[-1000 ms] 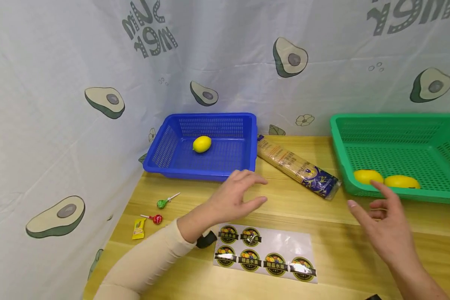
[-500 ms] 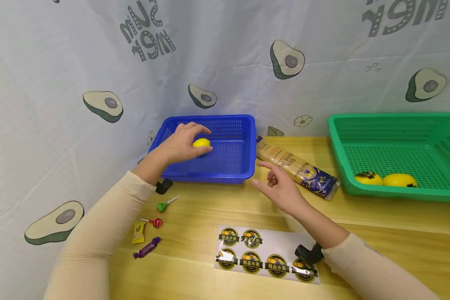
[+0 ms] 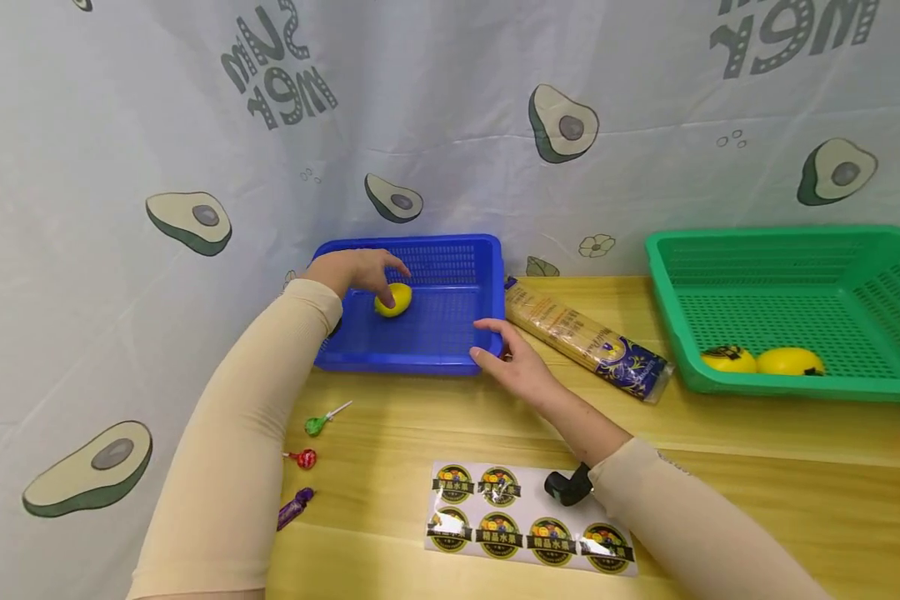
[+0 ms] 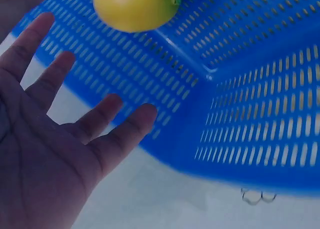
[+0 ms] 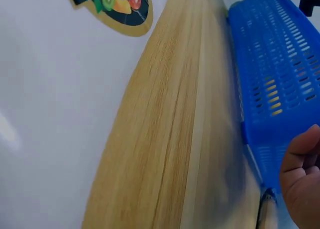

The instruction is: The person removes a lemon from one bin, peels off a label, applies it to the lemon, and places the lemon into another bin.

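A yellow lemon point(image 3: 394, 301) lies in the blue plastic basket point(image 3: 408, 364). My left hand point(image 3: 363, 268) reaches over the basket's left side, thumb in front of the lemon in the head view. In the left wrist view, the fingers of the left hand point(image 4: 55, 134) are spread, and a gap shows between them and the lemon point(image 4: 136, 8). My right hand point(image 3: 521, 367) is at the basket's front right corner, thumb and forefinger apart. Whether it touches the rim I cannot tell. In the right wrist view, the hand point(image 5: 305, 181) is partly cut off beside the basket point(image 5: 270, 69).
A sheet of round fruit stickers point(image 3: 528, 517) lies under my right forearm. A pasta packet point(image 3: 588, 337) sits between the blue basket and a green basket point(image 3: 795, 386) with two yellow fruits. Left are a green lollipop point(image 3: 315, 426), a red lollipop point(image 3: 307, 458) and a purple sweet point(image 3: 295, 507).
My left hand has gone from above the table left and forward into the blue basket, over the lemon. My right hand has moved left from the green basket to the blue basket's corner.
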Demonstrator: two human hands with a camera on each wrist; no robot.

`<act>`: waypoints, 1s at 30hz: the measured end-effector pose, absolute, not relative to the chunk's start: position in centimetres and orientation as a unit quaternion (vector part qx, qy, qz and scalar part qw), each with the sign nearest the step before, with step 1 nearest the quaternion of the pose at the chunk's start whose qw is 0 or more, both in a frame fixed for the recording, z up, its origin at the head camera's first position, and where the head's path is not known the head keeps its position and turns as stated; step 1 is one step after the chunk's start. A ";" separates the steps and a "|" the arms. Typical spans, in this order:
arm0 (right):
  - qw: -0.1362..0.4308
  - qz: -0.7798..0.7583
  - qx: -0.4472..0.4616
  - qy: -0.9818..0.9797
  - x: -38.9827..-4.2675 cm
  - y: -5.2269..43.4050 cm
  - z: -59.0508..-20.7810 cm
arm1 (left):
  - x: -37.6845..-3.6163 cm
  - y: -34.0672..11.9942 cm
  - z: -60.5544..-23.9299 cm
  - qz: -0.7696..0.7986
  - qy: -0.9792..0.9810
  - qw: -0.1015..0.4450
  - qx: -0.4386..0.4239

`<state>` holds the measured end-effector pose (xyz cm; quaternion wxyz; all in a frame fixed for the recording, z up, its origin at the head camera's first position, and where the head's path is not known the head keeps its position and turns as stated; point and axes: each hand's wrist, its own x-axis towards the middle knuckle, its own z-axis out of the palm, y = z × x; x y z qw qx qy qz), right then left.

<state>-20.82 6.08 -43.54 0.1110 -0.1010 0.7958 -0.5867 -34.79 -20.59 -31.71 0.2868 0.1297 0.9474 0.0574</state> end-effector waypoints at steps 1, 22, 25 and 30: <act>0.114 -0.593 -0.100 0.791 -20.8 6.1 -43.6 | -35.0 -20.4 -31.9 0.052 0.945 0.297 0.124; 0.126 -0.599 -0.094 0.785 -20.3 6.1 -43.7 | -37.4 -20.1 -35.2 0.158 0.924 0.348 0.019; 0.127 -0.601 -0.096 0.783 -20.3 6.1 -43.8 | -37.8 -20.3 -35.7 0.165 0.922 0.350 0.011; 0.129 -0.603 -0.097 0.781 -20.3 6.1 -43.9 | -38.2 -20.4 -36.6 0.177 0.919 0.353 -0.003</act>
